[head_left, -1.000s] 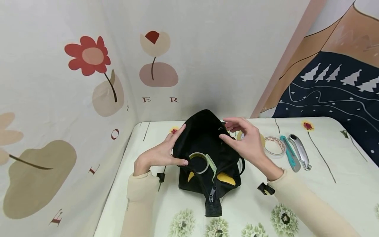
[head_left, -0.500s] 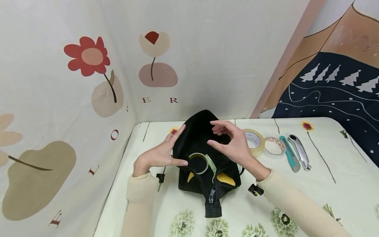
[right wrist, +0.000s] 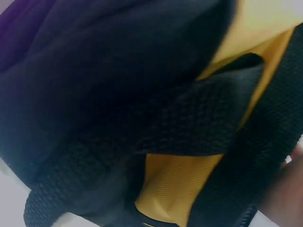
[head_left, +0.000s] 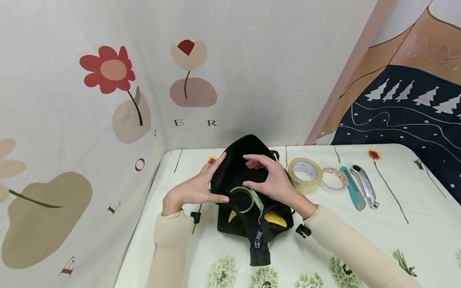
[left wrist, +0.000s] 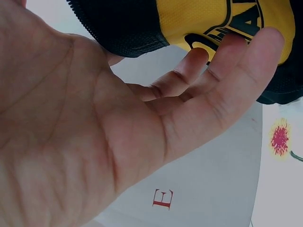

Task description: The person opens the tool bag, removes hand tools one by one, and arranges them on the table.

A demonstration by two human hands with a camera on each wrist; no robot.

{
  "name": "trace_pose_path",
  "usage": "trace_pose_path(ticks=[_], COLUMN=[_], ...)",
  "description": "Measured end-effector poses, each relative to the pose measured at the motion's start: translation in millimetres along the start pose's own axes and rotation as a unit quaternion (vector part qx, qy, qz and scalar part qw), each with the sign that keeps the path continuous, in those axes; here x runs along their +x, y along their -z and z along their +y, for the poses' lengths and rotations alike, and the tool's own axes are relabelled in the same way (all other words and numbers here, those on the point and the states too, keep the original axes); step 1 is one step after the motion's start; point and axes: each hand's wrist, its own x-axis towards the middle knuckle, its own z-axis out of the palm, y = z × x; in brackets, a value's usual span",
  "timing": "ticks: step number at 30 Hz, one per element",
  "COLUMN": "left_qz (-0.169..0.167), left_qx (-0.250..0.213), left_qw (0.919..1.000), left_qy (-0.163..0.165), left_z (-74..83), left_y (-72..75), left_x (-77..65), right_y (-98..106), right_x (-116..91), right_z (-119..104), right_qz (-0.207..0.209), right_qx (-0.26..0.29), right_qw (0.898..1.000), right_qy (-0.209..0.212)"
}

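A black bag with yellow panels stands on the table, its mouth gaping. My left hand holds its left side, fingers along the outside and thumb at the front rim; in the left wrist view the fingertips lie near the bag's yellow panel. Inside the mouth show a ring-shaped tape roll and a pale green strip-like piece. My right hand hovers over the mouth, thumb and fingers apart, holding nothing. A zipper pull hangs at the front. Black webbing fills much of the right wrist view.
Right of the bag lie a wide yellowish tape roll, a thinner clear tape roll, a teal utility knife and a silver utility knife. A printed cloth wall rises right behind the table.
My right hand has moved left from the bag's right rim to over its mouth, uncovering the wide tape roll. The left hand and the bag have stayed in place.
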Motion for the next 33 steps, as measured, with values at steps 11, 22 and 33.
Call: trace_pose_path(ticks=[11, 22, 33], left_qz=[-0.006, -0.002, -0.002], left_qx=[0.002, -0.001, 0.002], left_qw=[0.9999, 1.0, 1.0], left_qy=[-0.008, -0.004, -0.009], left_z=[-4.1, -3.8, -4.2], left_y=[-1.1, 0.9, 2.9], left_x=[0.9, -1.8, -2.5], right_y=[-10, -18, -29], right_x=[-8, -12, -16], right_z=[16, 30, 38], right_qz=[-0.072, -0.137, -0.171], right_qx=[-0.053, -0.081, -0.087], right_qw=[0.996, 0.987, 0.981], right_qy=[-0.031, -0.024, -0.028])
